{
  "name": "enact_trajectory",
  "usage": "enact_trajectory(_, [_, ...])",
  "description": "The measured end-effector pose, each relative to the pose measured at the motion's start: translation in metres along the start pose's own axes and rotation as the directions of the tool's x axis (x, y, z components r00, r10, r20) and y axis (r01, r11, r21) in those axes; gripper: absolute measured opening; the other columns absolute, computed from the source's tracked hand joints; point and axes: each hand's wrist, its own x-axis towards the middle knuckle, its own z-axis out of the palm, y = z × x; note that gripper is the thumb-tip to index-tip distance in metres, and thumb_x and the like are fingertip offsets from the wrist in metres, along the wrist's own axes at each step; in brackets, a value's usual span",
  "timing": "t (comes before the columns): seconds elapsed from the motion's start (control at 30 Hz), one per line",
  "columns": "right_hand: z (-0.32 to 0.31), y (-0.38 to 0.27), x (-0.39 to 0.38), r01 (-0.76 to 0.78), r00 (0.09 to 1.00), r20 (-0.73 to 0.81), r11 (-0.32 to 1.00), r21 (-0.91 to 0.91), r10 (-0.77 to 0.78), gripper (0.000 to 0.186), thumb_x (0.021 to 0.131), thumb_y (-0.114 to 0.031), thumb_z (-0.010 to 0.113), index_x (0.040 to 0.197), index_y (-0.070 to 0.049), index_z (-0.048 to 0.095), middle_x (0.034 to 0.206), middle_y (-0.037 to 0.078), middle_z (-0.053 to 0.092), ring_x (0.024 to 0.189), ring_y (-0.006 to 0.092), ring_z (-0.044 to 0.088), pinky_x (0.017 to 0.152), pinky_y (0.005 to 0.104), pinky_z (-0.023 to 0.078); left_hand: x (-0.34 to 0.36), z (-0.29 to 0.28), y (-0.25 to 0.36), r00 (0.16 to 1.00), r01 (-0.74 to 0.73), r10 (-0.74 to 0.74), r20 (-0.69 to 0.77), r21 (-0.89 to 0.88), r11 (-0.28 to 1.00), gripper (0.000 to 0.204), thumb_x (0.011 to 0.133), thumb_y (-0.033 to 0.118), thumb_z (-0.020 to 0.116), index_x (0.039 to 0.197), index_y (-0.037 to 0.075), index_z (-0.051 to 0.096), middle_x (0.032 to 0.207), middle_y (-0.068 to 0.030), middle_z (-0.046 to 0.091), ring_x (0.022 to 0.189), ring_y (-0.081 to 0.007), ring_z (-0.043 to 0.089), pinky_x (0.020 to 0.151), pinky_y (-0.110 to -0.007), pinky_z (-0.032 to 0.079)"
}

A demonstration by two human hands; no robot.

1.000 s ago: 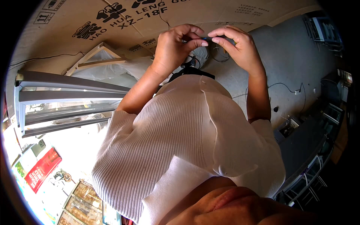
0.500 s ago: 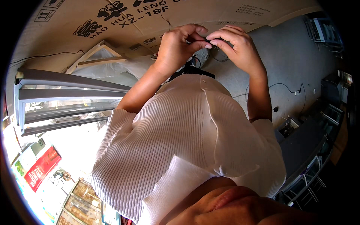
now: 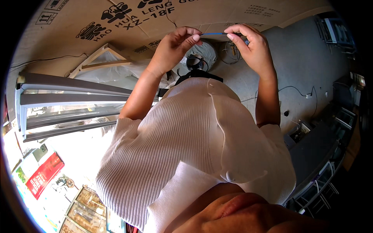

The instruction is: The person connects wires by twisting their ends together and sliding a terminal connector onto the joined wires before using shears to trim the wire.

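Observation:
Between my hands a thin blue wire [image 3: 213, 33] is stretched almost level, with a darker stretch close to the right fingertips. My left hand [image 3: 179, 43] pinches one end between thumb and forefinger. The other end sits in the pinch of my right hand [image 3: 250, 43]. Both hands are held up in front of my body, apart from each other. What lies inside each pinch is hidden by the fingertips.
A large printed cardboard sheet [image 3: 217, 17] spans the far side. Below my hands are a plastic-wrapped bundle [image 3: 206, 52] and loose dark cable [image 3: 232, 58] on the grey floor [image 3: 303, 58]. Grey framed panels [image 3: 70, 93] and a wooden frame [image 3: 105, 64] stand at left; dark furniture [image 3: 314, 151] at right.
My hands were close together, fingertips nearly touching. They have moved apart, mostly the left hand leftward, and the blue wire now shows stretched between them.

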Motion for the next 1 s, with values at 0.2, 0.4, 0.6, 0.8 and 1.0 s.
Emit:
enact_trajectory(0.2, [0.005,-0.002,0.001,0.042,0.999,0.027,0.999,0.031,-0.043,0.010,0.087,-0.008,0.063,0.095,-0.003,0.065,0.088,0.006,0.065,0.081,0.0163,0.061,0.075,0.0259,0.047,0.002,0.003,-0.006,0.999,-0.030,0.029,-0.015,-0.078,0.996,0.020,0.092,0.016,0.061,0.107,0.001,0.063,0.089,-0.0020,0.066,0.087,-0.0078,0.059,0.077,-0.021,0.046])
enact_trajectory(0.4, [0.008,-0.003,0.001,-0.024,0.999,0.047,0.997,0.069,0.021,0.009,0.085,-0.007,0.065,0.092,-0.003,0.066,0.086,0.005,0.064,0.072,0.0146,0.057,0.067,0.0268,0.045,0.001,0.007,-0.001,0.999,-0.038,0.037,-0.012,-0.138,0.990,0.019,0.091,0.013,0.062,0.105,0.000,0.063,0.090,-0.0009,0.064,0.087,-0.0082,0.058,0.080,-0.021,0.045])
enact_trajectory(0.6, [0.006,0.001,0.006,0.146,0.989,0.011,0.989,0.016,-0.146,0.009,0.082,-0.014,0.067,0.087,-0.006,0.066,0.083,0.005,0.067,0.073,0.0213,0.059,0.071,0.0299,0.046,0.002,0.003,-0.005,0.996,0.022,-0.006,0.084,-0.190,0.981,0.021,0.091,0.014,0.062,0.105,-0.001,0.064,0.092,-0.0019,0.064,0.090,-0.0096,0.058,0.084,-0.023,0.045])
enact_trajectory(0.8, [0.003,0.000,0.004,-0.126,0.990,0.116,0.892,0.433,0.084,0.013,0.084,-0.008,0.067,0.096,-0.003,0.064,0.085,0.002,0.068,0.078,0.0110,0.061,0.074,0.0241,0.047,-0.001,0.005,0.000,0.994,0.081,-0.056,0.092,-0.295,0.952,0.019,0.089,0.013,0.063,0.103,0.000,0.066,0.093,-0.0022,0.067,0.088,-0.0094,0.060,0.085,-0.023,0.046])
enact_trajectory(1.0, [0.018,0.018,-0.003,-0.254,0.964,0.162,0.545,0.799,0.212,0.016,0.088,-0.007,0.064,0.103,-0.002,0.064,0.090,0.001,0.066,0.087,0.0086,0.061,0.078,0.0215,0.047,0.000,0.011,0.003,0.998,0.037,-0.017,0.056,-0.374,0.927,0.019,0.088,0.014,0.066,0.102,0.001,0.067,0.091,-0.0010,0.067,0.085,-0.0078,0.060,0.082,-0.023,0.047])
